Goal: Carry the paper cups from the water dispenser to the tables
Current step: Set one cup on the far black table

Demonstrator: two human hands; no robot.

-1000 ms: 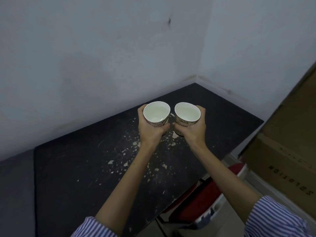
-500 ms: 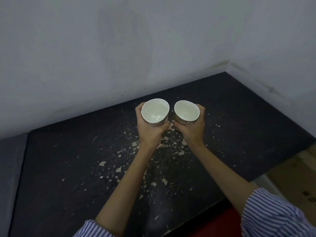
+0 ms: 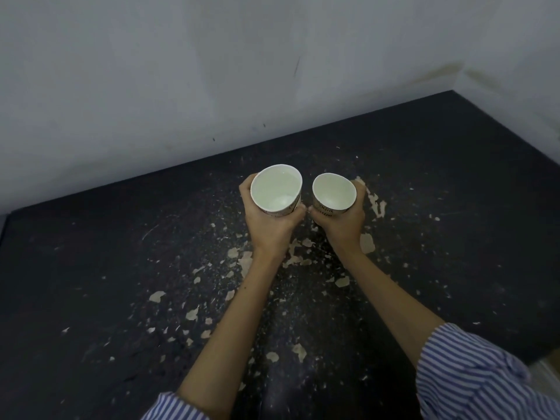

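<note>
Two white paper cups with dark printed lettering are held side by side over a black table. My left hand is wrapped around the left paper cup, which holds clear water. My right hand grips the right paper cup, whose inside looks pale; its water level is hard to make out. The cups stand nearly upright and do not touch. Whether their bases rest on the table is hidden by my hands.
The black tabletop is littered with pale paint flakes, thickest under my arms. White walls close the table's far side and right corner. A strip of floor shows past the table's right front edge.
The view has moved closer over the table and the box and red chair have dropped out of sight. Both hands hold the cups the same way, now lower and nearer the tabletop.
</note>
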